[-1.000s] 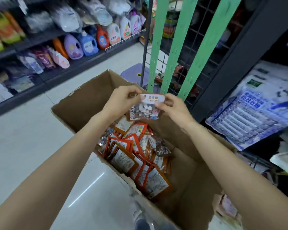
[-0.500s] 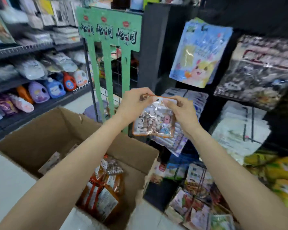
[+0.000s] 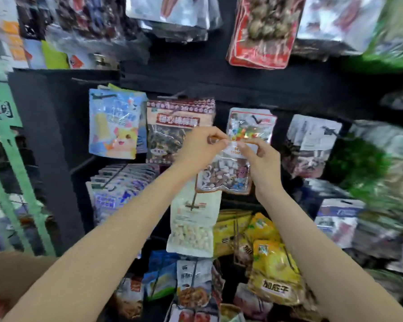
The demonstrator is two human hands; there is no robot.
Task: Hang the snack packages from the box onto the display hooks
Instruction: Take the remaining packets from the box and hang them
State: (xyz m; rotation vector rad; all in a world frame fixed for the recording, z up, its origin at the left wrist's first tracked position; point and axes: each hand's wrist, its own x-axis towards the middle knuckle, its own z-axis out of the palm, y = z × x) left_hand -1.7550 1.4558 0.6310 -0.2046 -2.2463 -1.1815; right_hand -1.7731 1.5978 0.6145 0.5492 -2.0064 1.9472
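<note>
Up at the black display wall, I've got the snack package (image 3: 226,175) pinched by its top edge, left hand (image 3: 201,147) on one corner, right hand (image 3: 260,162) on the other. It hangs from my fingers in front of a clear candy bag (image 3: 251,126) already hanging there. Cardboard box (image 3: 14,273) sits low on my left.

two bare forearms, hands (image 3: 230,154) ungloved, no sleeves, no jewellery visible

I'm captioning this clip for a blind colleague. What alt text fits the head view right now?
Two bare hands, left hand and right hand, pinch the top of a clear snack package and hold it up before a dark display wall crowded with hanging snack bags. A cardboard box edge shows at lower left.
</note>
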